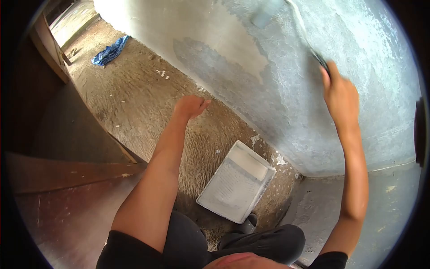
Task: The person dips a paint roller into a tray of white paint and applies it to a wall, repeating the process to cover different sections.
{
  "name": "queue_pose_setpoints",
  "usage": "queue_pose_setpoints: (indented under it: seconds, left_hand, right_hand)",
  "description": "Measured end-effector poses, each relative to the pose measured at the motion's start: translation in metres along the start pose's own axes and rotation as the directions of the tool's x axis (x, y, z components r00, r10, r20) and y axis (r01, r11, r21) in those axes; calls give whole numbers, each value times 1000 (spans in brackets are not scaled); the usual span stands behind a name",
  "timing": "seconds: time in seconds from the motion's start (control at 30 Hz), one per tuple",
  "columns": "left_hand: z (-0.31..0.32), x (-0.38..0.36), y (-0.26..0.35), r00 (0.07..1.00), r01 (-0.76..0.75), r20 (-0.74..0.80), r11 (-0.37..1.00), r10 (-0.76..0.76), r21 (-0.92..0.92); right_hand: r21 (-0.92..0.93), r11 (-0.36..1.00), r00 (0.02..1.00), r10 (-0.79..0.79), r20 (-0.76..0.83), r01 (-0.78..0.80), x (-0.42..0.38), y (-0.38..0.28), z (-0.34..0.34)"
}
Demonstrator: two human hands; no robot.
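My right hand [341,96] is closed around the dark handle of a paint roller [306,38]. Its pale wire frame runs up and to the left, and the blurred roller head lies against the wall [286,85] near the top of the view. My left hand [191,106] hangs over the floor with its fingers curled in, and nothing shows in them. Below, between my arms, a white paint tray [224,188] sits tilted in the view, with pale paint in its far end.
Rough brown ground [134,89] runs along the foot of the wall, with white paint specks. A crumpled blue cloth [110,51] lies farther off. Dark reddish wooden furniture [80,179] stands on the left. Another grey wall [380,206] meets the painted one at lower right.
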State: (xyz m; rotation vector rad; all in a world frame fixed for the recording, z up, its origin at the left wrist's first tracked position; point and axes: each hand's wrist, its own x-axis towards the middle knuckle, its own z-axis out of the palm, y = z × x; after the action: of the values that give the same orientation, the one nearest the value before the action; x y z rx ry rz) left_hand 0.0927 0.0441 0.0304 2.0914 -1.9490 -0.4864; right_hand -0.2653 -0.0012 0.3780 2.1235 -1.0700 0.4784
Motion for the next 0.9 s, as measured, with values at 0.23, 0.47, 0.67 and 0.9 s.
queue_pose_setpoints:
  seconds: [0.23, 0.47, 0.67, 0.9]
  left_hand:
    - [24, 4, 8, 995, -91, 34, 996, 90, 12]
    - [-4, -1, 7, 988, -99, -124, 993, 89, -70]
    - [-25, -18, 6, 986, -13, -167, 993, -7, -121]
    - [-8, 3, 12, 991, -58, -122, 995, 47, -86]
  right_hand:
    - [-23, 1000, 999, -1, 49, 2, -20, 16, -10]
    - [143, 988, 992, -72, 102, 57, 198, -154, 53]
    - [163, 976, 989, -139, -57, 146, 241, -190, 80]
    - [38, 998, 999, -40, -32, 41, 24, -21, 50]
